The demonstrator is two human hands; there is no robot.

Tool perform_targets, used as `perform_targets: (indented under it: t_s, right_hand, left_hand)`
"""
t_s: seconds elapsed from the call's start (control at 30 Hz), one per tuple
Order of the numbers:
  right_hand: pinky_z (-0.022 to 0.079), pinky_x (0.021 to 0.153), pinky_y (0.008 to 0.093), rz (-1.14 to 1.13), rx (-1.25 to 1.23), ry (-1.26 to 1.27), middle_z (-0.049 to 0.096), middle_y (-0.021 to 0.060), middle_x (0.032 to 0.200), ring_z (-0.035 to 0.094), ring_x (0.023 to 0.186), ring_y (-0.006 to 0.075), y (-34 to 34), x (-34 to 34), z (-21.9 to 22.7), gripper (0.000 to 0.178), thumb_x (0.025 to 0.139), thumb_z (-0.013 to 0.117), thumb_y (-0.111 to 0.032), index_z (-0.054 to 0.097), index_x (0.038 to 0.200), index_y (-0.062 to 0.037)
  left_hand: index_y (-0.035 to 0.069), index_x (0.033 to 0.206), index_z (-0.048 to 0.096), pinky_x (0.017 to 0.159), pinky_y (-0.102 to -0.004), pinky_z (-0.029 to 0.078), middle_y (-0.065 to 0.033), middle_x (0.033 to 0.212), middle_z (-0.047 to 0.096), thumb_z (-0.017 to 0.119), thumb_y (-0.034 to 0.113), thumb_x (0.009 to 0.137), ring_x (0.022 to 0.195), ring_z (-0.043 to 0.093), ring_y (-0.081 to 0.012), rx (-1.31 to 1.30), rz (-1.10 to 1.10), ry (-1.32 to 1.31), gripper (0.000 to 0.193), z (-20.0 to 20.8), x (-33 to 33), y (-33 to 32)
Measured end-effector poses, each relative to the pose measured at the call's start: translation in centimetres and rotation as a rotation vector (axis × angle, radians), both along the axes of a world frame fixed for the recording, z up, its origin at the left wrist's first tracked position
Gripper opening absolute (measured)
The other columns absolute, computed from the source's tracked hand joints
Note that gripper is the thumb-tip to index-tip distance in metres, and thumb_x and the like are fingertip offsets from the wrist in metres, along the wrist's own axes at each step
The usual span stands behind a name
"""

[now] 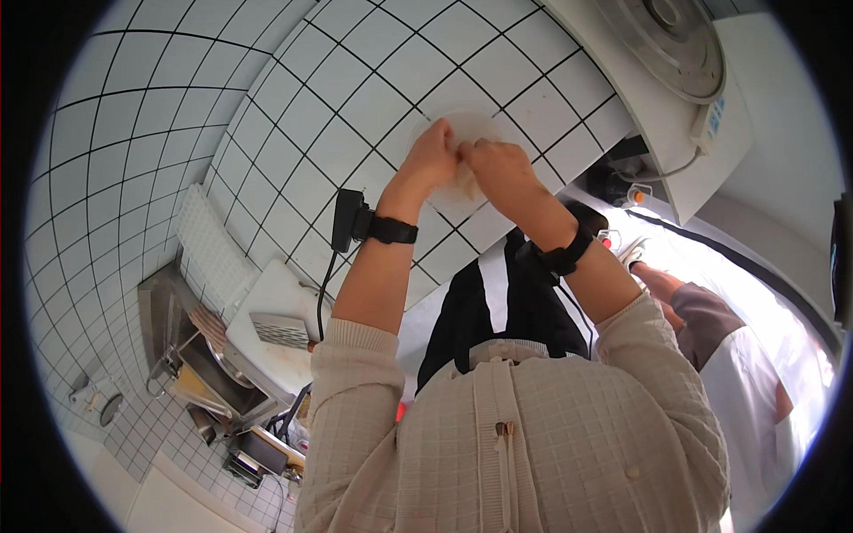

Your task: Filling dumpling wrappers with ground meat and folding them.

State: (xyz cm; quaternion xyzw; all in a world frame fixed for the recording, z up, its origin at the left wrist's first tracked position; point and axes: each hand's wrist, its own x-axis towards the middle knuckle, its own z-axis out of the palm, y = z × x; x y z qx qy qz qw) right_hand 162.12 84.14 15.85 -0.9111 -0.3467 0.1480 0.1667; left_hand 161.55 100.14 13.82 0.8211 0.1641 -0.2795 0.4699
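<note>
1. Your left hand and right hand nearly meet, fingers bent; I can't tell if they pinch anything.
2. Beneath, on white tiles, a translucent container is partly hidden.
3. Its pale contents look blurred.

Glare blows out the lower right; fisheye curvature bends the tiled wall.

Tiled counter offers room ahead — white shelf blocks the right.

The bowl is milky white. The counter is white with black grid, and the jacket is beige, checked.
</note>
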Motion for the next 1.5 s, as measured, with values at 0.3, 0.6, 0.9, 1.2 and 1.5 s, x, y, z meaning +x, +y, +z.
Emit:
perform_targets:
  t_s: [0.3,0.6,0.9,1.2,1.5]
  right_hand:
    - [0.044,0.054,0.0288,-0.183,0.446,0.398,0.060,0.0080,0.077,0.055,0.060,0.0162,-2.5,1.8,0.7,0.010,0.086,0.059,-0.006,0.063,0.092,0.0000]
    - [0.026,0.044,0.0204,-0.634,1.090,1.570,0.050,0.0008,0.069,0.033,0.053,0.0044,-8.0,2.9,2.4,0.023,0.098,0.053,-0.023,0.059,0.096,-0.0011]
    - [0.035,0.049,0.0203,-0.671,0.875,1.350,0.056,0.0020,0.074,0.049,0.061,0.0087,-6.9,1.9,3.3,0.020,0.095,0.051,-0.018,0.063,0.097,-0.0018]
    - [0.047,0.057,0.0302,-0.548,0.529,0.474,0.062,0.0101,0.069,0.060,0.062,0.0192,-5.8,1.3,0.9,0.024,0.085,0.055,-0.011,0.062,0.105,-0.0011]
    - [0.050,0.066,0.0429,-0.204,0.208,0.039,0.065,0.0135,0.079,0.064,0.075,0.0346,-3.7,0.5,1.3,0.011,0.089,0.057,-0.016,0.061,0.094,-0.0071]
  left_hand:
    - [0.002,0.090,0.055,0.067,-0.0316,0.043,-0.0071,0.083,0.057,0.065,0.030,0.084,0.076,0.051,-0.0172,-0.237,0.110,0.164,0.031,-0.9,1.0,0.6]
    - [0.004,0.083,0.054,0.064,-0.0307,0.042,-0.0046,0.079,0.054,0.080,0.033,0.072,0.072,0.050,-0.0150,-0.024,-0.313,0.067,0.040,0.1,2.1,-1.8]
    - [0.005,0.090,0.056,0.065,-0.0283,0.042,0.0002,0.083,0.052,0.076,0.014,0.071,0.075,0.050,-0.0129,-0.365,-0.200,0.161,0.029,-0.2,1.5,-1.0]
    - [0.004,0.101,0.060,0.083,-0.0284,0.044,-0.0021,0.096,0.058,0.069,0.010,0.072,0.093,0.054,-0.0150,-0.370,-0.144,0.011,0.031,0.6,0.6,-1.3]
    - [0.001,0.100,0.056,0.074,-0.0317,0.045,-0.0072,0.091,0.058,0.067,0.006,0.074,0.082,0.053,-0.0193,-0.256,-0.112,-0.203,0.028,2.4,-1.0,-2.0]
